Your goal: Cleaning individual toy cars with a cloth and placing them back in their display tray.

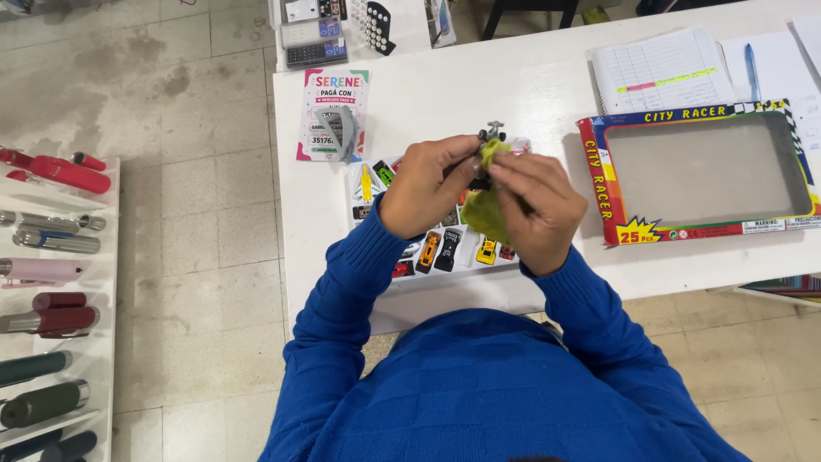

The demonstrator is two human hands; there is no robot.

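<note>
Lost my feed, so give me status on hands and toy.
Left hand grips small grey toy vehicle. Right hand presses yellow-green cloth against it. Held above tray of toy cars; nothing obstructing.

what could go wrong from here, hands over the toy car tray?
1. The small toy vehicle is pinched only at its lower end by the left hand while the right hand presses a yellow-green cloth on it; it could slip and drop onto the tray of toy cars.
2. The tray sits near the white table front edge; a forearm nudge might push it off.
</note>
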